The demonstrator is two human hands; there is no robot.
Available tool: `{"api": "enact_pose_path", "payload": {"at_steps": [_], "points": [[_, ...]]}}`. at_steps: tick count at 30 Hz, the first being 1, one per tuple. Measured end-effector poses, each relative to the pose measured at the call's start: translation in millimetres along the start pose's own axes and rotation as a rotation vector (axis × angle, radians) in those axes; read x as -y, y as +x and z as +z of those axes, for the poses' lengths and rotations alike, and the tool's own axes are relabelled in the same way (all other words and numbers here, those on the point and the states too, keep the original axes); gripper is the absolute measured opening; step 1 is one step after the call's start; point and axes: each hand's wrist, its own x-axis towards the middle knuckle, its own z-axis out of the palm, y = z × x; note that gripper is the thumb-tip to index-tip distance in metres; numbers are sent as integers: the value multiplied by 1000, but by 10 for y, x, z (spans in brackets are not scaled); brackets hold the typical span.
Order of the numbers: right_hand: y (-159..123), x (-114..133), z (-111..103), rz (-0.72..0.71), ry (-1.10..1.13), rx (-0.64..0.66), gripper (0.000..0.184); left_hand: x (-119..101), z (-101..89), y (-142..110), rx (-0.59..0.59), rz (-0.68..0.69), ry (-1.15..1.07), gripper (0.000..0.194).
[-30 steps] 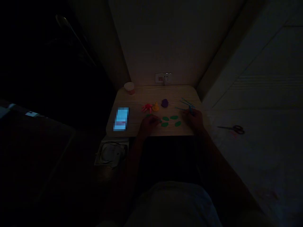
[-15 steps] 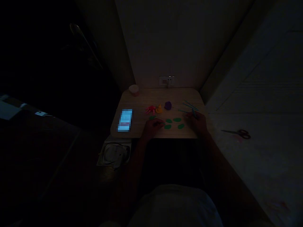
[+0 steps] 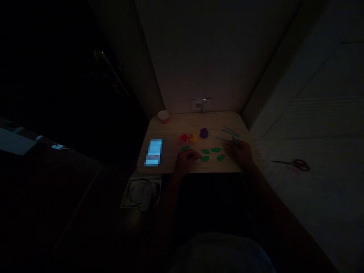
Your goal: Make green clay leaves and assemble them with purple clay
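Note:
My left hand (image 3: 186, 160) rests on the small wooden table (image 3: 170, 131), its fingers stretched towards a flat green leaf-shaped piece (image 3: 204, 159); darkness hides whether they touch it. Several more green pieces (image 3: 216, 149) lie around it, one green piece (image 3: 185, 148) just beyond that hand. My right hand (image 3: 242, 152) is closed around a blue-green stick tool (image 3: 234, 141) at the table's right side. Behind the leaves sit a red and pink clay-like figure (image 3: 184, 138), a yellow coiled, pointed piece (image 3: 193, 137) and a purple lump (image 3: 204, 132).
A lit phone (image 3: 154, 152) lies on the left, a pink cup (image 3: 163, 116) at the back left corner. Thin blue-green sticks (image 3: 231, 131) lie at the back right. Scissors (image 3: 300, 164) lie off to the right, beyond the table. A wall socket (image 3: 201, 104) is behind.
The whole view has shifted, so everything appears slightly lower and further right. My left fingers have shifted slightly beside the green pieces; my right hand keeps its hold on the stick tool.

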Motion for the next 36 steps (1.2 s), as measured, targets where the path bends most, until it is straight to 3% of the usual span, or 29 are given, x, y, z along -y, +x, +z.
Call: {"api": "enact_pose_path", "payload": {"at_steps": [9,14,22,26,30,34,36], "points": [[14,-30,7,-2,8,-15,25,-5,-7,1,10,15,-32,21],[-54,111,26,-31,44,-126,28,-27,6,24,42,42,-19,17],[-481,528,458,-171,19,121,26,3,6,64,-10,66,-49,21],[-591,626,564,-232,27,160,29,9,-35,50,-29,40,-70,27],[-565,469,357,-184,-105,22,37,18,-35,45,-37,14,-83,29],[-406,223,-54,95,-525,-179,45,12,-7,22,-40,12,-80,27],[-315,147,-237,211,-672,-207,47,-6,4,-17,-30,23,-70,25]]}}
